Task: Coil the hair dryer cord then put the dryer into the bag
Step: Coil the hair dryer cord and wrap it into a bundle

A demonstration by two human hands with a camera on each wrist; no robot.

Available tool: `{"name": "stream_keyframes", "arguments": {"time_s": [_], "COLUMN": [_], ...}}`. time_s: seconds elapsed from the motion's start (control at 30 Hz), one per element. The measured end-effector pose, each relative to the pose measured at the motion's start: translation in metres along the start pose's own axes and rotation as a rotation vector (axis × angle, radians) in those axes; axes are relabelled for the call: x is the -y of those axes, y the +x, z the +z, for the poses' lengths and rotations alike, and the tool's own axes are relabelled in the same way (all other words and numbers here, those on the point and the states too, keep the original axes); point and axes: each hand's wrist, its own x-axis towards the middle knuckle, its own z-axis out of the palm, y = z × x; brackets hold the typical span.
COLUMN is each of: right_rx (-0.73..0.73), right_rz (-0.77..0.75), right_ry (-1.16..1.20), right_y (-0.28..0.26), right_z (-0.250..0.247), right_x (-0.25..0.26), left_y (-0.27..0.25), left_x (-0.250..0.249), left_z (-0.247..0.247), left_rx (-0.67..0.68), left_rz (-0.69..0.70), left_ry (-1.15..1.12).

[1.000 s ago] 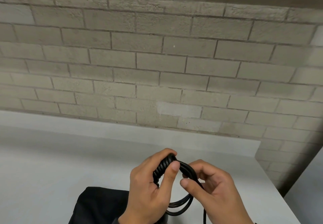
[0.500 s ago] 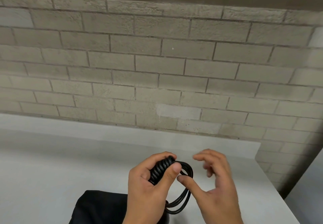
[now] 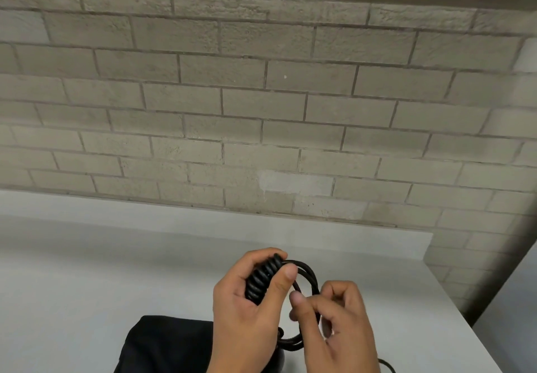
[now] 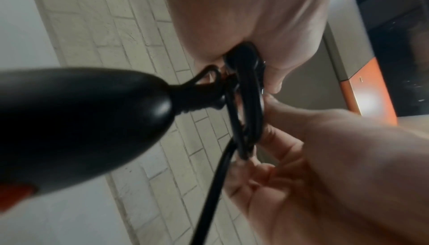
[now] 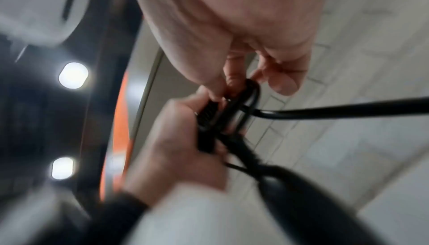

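Cord (image 3: 263, 281) bundle gripped in left hand (image 3: 247, 311); right hand (image 3: 337, 323) pinches a loop just beside it, above the black bag (image 3: 165, 343).

The bag (image 3: 171, 343) is lying on the table (image 3: 87, 285) left of both hands, with the wall (image 3: 261, 96) standing behind.

A glossy black rubber cord (image 3: 302, 273), a matte black fabric bag (image 3: 168, 343), a plain pale-grey bench (image 3: 101, 271), grey brick-patterned wall (image 3: 261, 105).
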Motion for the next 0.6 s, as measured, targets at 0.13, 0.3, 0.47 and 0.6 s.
{"name": "stream_keyframes", "arguments": {"time_s": [0.13, 0.3, 0.47, 0.6], "right_rx": [0.387, 0.478, 0.269, 0.369], "right_rz": [0.393, 0.295, 0.105, 0.366], "right_ry": [0.311, 0.35, 0.203, 0.493], "right_y": [0.015, 0.017, 0.001, 0.005], "right_z": [-0.022, -0.037, -0.033, -0.043], "right_x": [0.013, 0.009, 0.008, 0.018], "left_y": [0.003, 0.012, 0.011, 0.01], "left_x": [-0.001, 0.002, 0.005, 0.008], "left_z": [0.0, -0.005, -0.005, -0.007], "left_rx": [0.018, 0.006, -0.039, -0.025], "left_rz": [0.061, 0.098, 0.132, 0.167], "left_ry": [0.036, 0.107, 0.137, 0.129]}}
